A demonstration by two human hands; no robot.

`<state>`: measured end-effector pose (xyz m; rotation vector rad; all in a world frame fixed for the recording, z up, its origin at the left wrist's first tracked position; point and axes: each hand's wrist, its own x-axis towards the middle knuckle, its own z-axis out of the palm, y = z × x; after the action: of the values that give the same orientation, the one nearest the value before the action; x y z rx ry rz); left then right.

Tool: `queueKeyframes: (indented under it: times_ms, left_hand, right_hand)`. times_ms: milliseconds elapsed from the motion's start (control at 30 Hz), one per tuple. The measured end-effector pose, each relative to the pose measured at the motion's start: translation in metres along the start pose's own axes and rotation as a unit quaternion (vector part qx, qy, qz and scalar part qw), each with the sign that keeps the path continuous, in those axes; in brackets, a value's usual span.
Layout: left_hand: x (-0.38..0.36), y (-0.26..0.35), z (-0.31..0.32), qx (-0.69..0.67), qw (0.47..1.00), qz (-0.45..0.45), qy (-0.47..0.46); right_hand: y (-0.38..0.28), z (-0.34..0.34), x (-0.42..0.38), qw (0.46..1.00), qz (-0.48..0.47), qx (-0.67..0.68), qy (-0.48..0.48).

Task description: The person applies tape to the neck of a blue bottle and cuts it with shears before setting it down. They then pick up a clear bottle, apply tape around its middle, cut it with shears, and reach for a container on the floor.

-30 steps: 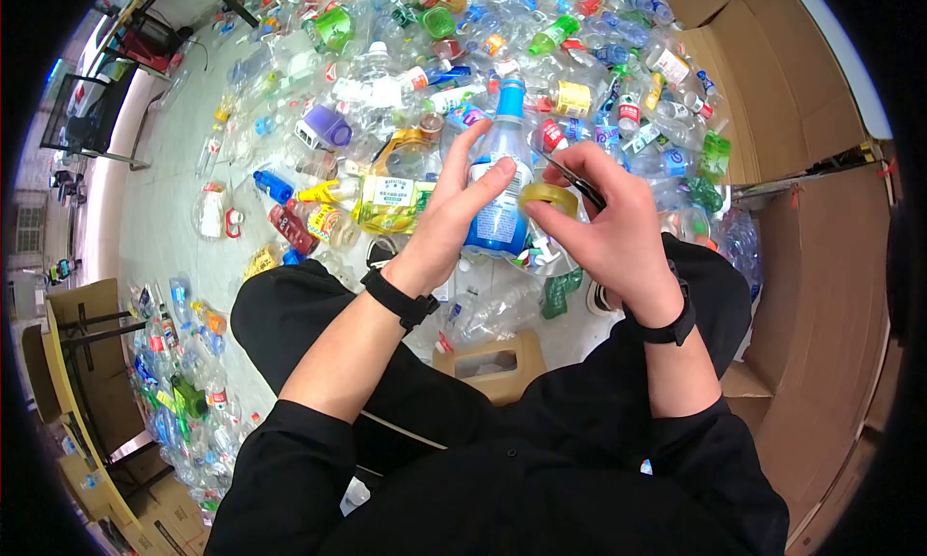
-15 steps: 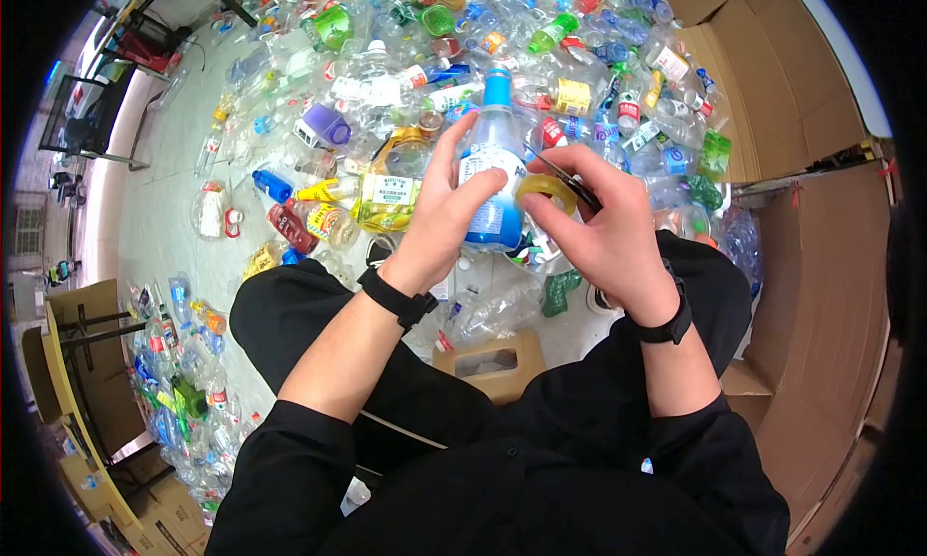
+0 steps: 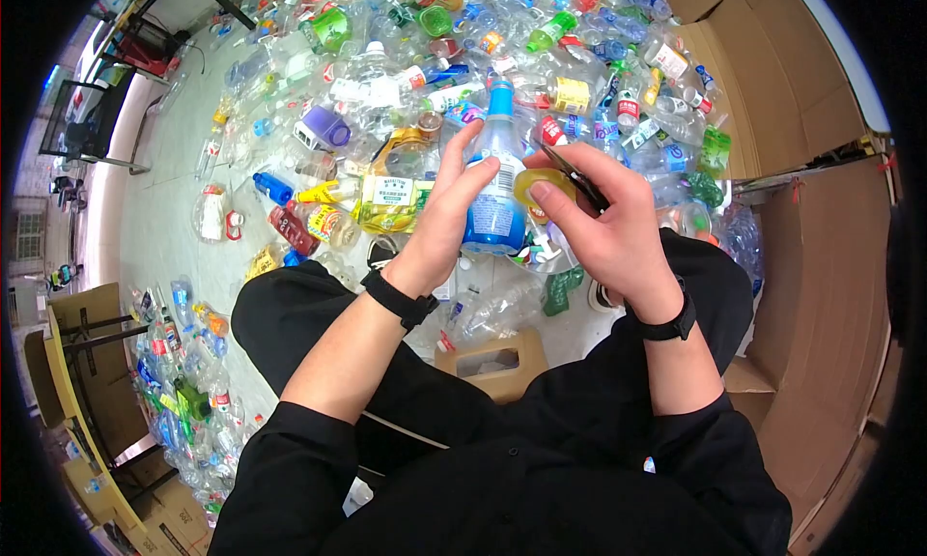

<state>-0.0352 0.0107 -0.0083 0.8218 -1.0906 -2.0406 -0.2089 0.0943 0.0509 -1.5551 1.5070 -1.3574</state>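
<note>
Blue-and-white bottle [image 3: 495,213] is in the L hand [image 3: 439,218], above the floor, w/ thumb pressed on its front. The R hand [image 3: 618,223] is apart from the L hand; it is closed on a yellowish ring, probably a tape roll [image 3: 524,182], and also on a thin dark tool [image 3: 587,187]. Whether the roll touches the bottle, one cannot tell.

Main risk, as it seems: the pointed tool could scratch the bottle or the L hand, b/c its tip is near both. The roll could also slip, b/c the R hand must carry 2 things at the same time. If the L thumb becomes loose, the smooth bottle may slide down b/w the person's legs.

The bottle looks upright, a bit tilted, w/ blue cap [image 3: 500,87] on top, pale neck, white label w/ small print & barcode, and deep blue base. Its contents: can't tell.

Farther, a yellow-green bottle [image 3: 391,194] w/ white label lies beside, then the mixed bottle pile [image 3: 386,90] and, at R side, cardboard [image 3: 821,237].
</note>
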Motion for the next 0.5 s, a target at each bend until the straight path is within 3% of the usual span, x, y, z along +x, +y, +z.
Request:
queueKeyframes:
  times_ms: [133,500]
  left_hand:
    - [-0.0028,0.0026,0.0012,0.080,0.997,-0.002,-0.016]
    - [-0.0030,0.0007,-0.0003,0.067,0.997,0.018,-0.025]
  right_hand:
    - [0.0045,0.0008,-0.0011,1.000,0.014,0.020,0.008]
    - [0.0035,0.0019,-0.0005,1.000,0.031,-0.003,0.000]
